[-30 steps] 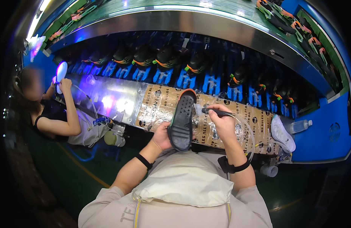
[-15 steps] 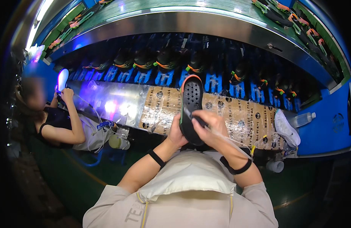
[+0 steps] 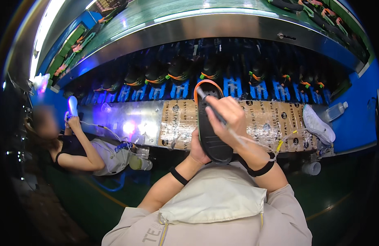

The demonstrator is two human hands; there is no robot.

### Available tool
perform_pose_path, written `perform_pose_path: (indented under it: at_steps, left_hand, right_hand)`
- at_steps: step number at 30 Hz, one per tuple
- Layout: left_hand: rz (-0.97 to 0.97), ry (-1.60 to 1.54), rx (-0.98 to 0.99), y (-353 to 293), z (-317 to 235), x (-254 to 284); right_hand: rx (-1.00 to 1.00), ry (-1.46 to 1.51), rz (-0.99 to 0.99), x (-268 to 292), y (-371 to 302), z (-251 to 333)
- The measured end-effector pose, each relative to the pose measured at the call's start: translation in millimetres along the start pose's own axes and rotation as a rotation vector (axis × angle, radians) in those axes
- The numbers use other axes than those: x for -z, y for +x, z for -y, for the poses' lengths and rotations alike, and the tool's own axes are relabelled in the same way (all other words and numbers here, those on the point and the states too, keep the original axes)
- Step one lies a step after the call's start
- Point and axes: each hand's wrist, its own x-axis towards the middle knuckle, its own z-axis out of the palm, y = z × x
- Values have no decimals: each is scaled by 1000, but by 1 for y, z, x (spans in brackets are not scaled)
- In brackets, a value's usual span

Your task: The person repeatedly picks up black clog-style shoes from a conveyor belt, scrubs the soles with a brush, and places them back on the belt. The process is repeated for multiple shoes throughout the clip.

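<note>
A black shoe sole [image 3: 216, 145] with an orange rim at its far end is upright in front of me, its hollow inner face turned up. My left hand [image 3: 199, 149] is closed round its left edge, near the lower half. In my right hand [image 3: 228, 117] is a slim dark pen-like brush [image 3: 202, 94], its pale tip over the orange-rimmed end of the sole. A thin clear tube trails from the brush past my right wrist. My right hand hides the sole's right side and part of its perforated middle.
Behind the cardboard-covered bench [image 3: 179, 123], black shoes [image 3: 180, 71] sit on blue holders [image 3: 232, 88] below a green conveyor [image 3: 177, 10]. At right lie a white shoe sole [image 3: 318, 125] and a clear bottle [image 3: 337, 110]. A co-worker [image 3: 80, 153] at left holds a pale sole [image 3: 72, 106].
My right hand has moved the brush up the sole, from its middle to the orange-rimmed far end. The left hand still grips the sole. The whole view has shifted slightly.
</note>
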Motion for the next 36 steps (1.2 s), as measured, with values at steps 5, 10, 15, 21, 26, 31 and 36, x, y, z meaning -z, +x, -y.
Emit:
perform_pose_path:
  at_steps: [5,10,15,21,26,31,36]
  left_hand:
    - [91,52,-85,2,-10,6]
    - [-48,213,-115,-2,-2,-7]
    - [51,146,-110,5,-11,0]
    - [-116,184,-121,5,-9,5]
    - [25,66,-137,9,-18,12]
    - [-20,58,-191,8,-22,12]
    - [-16,23,-223,9,-30,8]
  right_hand:
    - [-61,358,94,3,-4,-9]
    - [-10,93,101,6,-3,-7]
    - [20,370,177,15,-1,-9]
    - [119,169,287,14,-6,-4]
    - [32,195,246,14,-18,-6]
    - [107,426,493,21,-20,1]
    - [98,200,470,27,-24,5]
